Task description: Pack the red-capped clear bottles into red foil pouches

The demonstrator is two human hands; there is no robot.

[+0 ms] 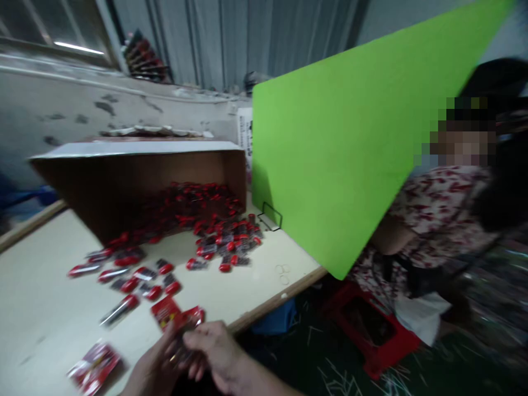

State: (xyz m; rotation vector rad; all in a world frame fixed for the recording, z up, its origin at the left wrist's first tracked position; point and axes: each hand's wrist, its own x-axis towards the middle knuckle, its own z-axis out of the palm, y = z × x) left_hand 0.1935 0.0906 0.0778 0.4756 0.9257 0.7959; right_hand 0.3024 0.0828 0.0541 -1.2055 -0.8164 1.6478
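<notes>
My left hand (154, 360) and my right hand (218, 352) come together at the table's front edge, fingers curled inward. A red packet with yellow print (165, 312) sticks up at my left fingertips, seemingly held there. Beside it, a shiny red piece (193, 315) shows just above my right hand. Between the hands is something dark and blurred; its kind cannot be made out. Small red-ended pieces with clear or silvery bodies (119, 310) lie scattered beyond my hands. A red-and-white wrapped packet (94, 367) rests on the table left of my left hand.
A cardboard box (235, 181) lies on its side on the pale table (231, 297), red-ended pieces spilling from it. A green panel (330, 148) stands at the right edge. Beyond it a person in a patterned top (441, 214) sits near a red stool (375, 341).
</notes>
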